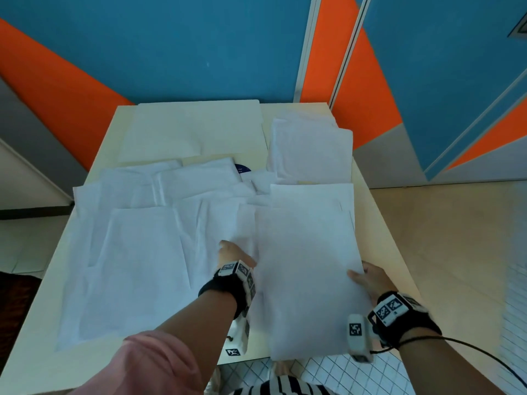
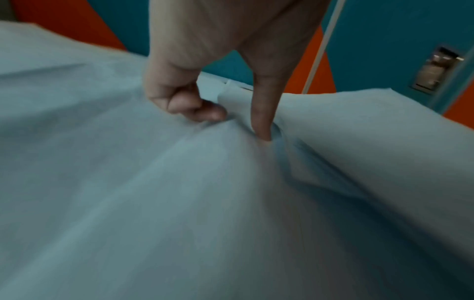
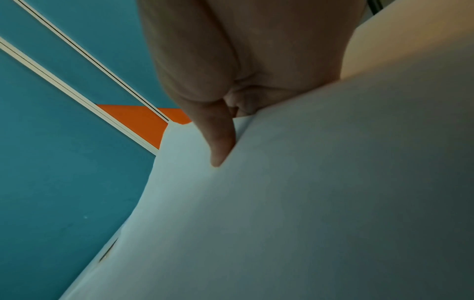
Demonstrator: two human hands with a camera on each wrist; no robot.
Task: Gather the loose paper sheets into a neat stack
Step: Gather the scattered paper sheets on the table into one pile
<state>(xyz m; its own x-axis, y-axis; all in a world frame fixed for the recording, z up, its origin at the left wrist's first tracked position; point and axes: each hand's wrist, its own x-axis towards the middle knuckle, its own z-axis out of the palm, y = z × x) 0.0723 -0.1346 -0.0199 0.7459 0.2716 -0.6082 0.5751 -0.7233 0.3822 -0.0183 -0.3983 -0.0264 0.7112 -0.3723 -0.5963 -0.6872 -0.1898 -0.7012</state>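
White paper sheet (image 1: pixel 308 280) is gripped by the right hand (image 1: pixel 370 280); the left hand (image 1: pixel 232 253), partly curled, presses loose sheets (image 1: pixel 137 252) beside it on the desk (image 1: pixel 382 238).

- My two hands: left hand (image 1: pixel 233 253) at 6 o'clock, right hand (image 1: pixel 370 280) at 5.
- One desk (image 1: pixel 379 223).
- Loose paper sheets (image 1: pixel 148 252): many, overlapping; cannot count.
- One blue disc (image 1: pixel 242 169) at 12.

white sheets (image 1: pixel 137 252), cream table (image 1: pixel 382 223) (blue-orange wall (image 1: pixel 171 38))
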